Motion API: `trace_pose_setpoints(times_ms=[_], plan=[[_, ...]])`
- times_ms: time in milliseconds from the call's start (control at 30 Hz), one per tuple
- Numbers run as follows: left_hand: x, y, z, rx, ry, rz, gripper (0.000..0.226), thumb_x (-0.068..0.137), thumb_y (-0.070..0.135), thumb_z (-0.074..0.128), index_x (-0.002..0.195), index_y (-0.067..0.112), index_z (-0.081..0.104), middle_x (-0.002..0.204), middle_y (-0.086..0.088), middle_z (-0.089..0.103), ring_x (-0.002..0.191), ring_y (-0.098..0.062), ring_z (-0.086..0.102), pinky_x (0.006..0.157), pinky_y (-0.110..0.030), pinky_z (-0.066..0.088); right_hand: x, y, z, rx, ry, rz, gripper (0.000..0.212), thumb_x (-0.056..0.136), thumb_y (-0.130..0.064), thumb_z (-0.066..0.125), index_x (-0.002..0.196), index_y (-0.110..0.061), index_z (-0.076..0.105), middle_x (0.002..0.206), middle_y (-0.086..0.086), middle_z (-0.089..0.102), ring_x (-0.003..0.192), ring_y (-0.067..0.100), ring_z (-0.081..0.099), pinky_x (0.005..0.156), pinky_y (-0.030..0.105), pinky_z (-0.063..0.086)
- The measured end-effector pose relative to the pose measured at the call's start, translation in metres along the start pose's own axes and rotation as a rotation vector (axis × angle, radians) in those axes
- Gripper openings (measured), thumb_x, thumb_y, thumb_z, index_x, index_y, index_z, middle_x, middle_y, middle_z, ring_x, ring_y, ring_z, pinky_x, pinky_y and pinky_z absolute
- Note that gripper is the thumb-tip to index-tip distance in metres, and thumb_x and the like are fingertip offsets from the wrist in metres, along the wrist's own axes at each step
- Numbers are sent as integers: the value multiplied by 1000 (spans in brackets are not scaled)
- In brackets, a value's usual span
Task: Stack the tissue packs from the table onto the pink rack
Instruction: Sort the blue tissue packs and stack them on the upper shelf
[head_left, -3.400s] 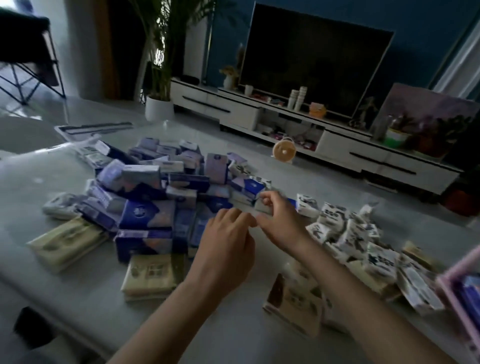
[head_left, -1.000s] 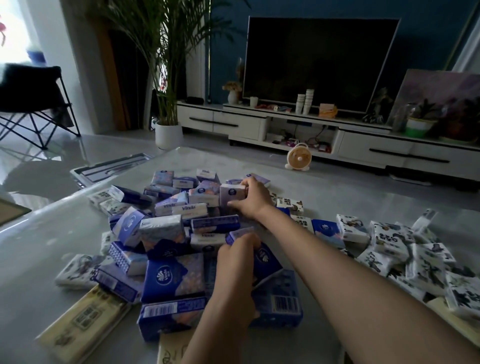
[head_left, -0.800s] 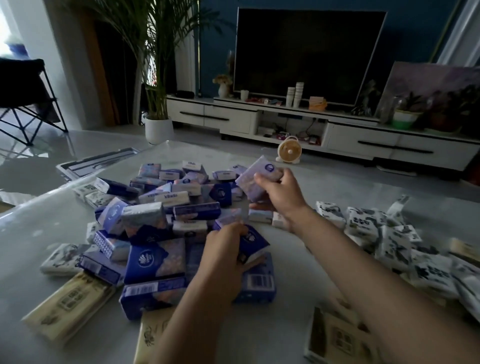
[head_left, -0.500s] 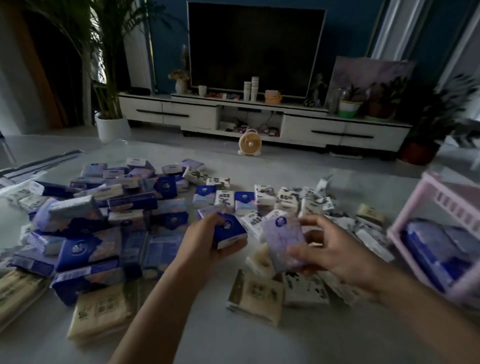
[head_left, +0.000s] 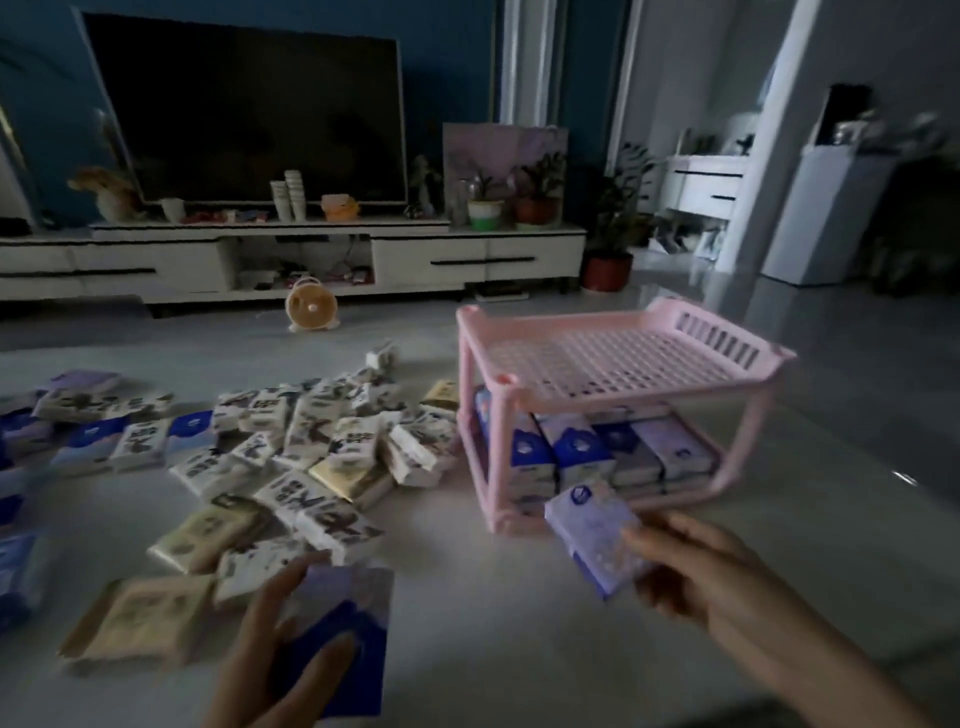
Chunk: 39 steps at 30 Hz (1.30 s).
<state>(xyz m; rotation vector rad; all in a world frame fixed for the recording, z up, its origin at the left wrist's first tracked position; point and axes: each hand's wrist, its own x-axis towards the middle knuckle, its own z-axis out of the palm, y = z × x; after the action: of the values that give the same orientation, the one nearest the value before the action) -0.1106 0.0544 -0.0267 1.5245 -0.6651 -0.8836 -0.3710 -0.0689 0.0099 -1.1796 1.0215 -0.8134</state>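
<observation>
The right hand (head_left: 693, 566) pinches a lavender tissue pack (head_left: 592, 538) by its near end, fingers curled round it, and holds it tilted above the table (head_left: 519, 639), just in front of the pink rack (head_left: 497, 457), at the level of its lower shelf. The left hand (head_left: 260, 665), low at the near edge of the view, grips a second pack (head_left: 345, 618), blue below and pale lavender above, with the thumb laid across its face and the fingers wrapped up along its left side. The rack stands on the right part of the table, with two tiers. Its lower tier holds a row of blue and lavender packs (head_left: 597, 452) standing side by side, closely packed. To the left of the rack a loose heap of packs (head_left: 311, 447) lies spread over the table: white ones with dark print nearest the rack, cream ones nearer the person, blue ones at the far left edge. Beyond the table a small round fan (head_left: 310, 310) sits on the floor in front of a long white cabinet (head_left: 431, 257) carrying a dark television (head_left: 249, 104). The picture is dim and somewhat blurred, so the print on the packs cannot be read.
</observation>
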Motion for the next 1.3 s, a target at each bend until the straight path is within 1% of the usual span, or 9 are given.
trace_pose_setpoints(times_ms=[100,233,433,567,733,967,1100,1200,1300], plan=[[-37,6,65,-37,-169,17,43,80,-10,58,98,29,54,76,4,73,57,-4,66,41,-14,45,3,-3,-32,109,171,-39,4,78,-9,64,79,-7,61,48,0,57,38,5,49,34,14,38],[-40,12,138,-62,-228,-6,39,85,1,58,117,22,48,88,-17,65,31,-9,47,29,-17,31,23,-7,-48,336,297,-30,9,81,-5,64,74,-7,59,49,0,55,39,4,50,36,14,40],[-23,27,198,-52,-278,58,36,86,0,54,119,13,46,86,-15,60,40,-11,50,37,-23,40,45,-21,-65,525,345,-15,10,84,1,60,93,-2,62,65,6,57,45,5,52,42,14,46],[-18,35,211,-51,-253,72,35,86,1,53,116,16,47,82,-11,62,44,-12,54,41,-22,43,57,-25,-61,443,402,-31,8,84,0,61,77,-4,59,58,5,58,41,5,52,44,15,47],[-19,31,216,-51,-236,59,33,85,2,56,115,15,47,87,-11,64,51,-15,57,42,-20,46,68,-24,-48,348,410,-79,3,85,-5,62,87,-2,61,64,5,61,52,11,56,51,17,51],[-19,28,213,-45,-230,57,37,86,4,56,119,16,45,92,-10,63,54,-15,58,44,-19,48,68,-24,-38,350,373,-76,18,85,0,60,69,-10,57,69,3,61,58,12,56,58,20,51],[-21,30,212,-96,-271,62,35,85,-3,50,114,19,49,90,-9,65,57,-16,59,46,-20,48,52,-28,-49,134,373,-70,12,88,-4,56,78,-12,58,71,3,59,53,10,52,48,18,48],[-20,30,213,-159,-317,84,39,83,-5,48,107,25,52,82,-1,69,61,-15,63,51,-21,51,27,-29,-62,-188,195,-12,20,91,-33,54,96,-15,59,80,-1,63,59,9,57,50,21,46],[-18,32,219,-165,-350,137,43,83,-4,51,109,31,50,89,3,69,72,-9,67,56,-19,52,3,-24,-71,-240,-69,69,36,89,-48,48,103,-17,60,86,3,67,67,13,63,56,24,49]])
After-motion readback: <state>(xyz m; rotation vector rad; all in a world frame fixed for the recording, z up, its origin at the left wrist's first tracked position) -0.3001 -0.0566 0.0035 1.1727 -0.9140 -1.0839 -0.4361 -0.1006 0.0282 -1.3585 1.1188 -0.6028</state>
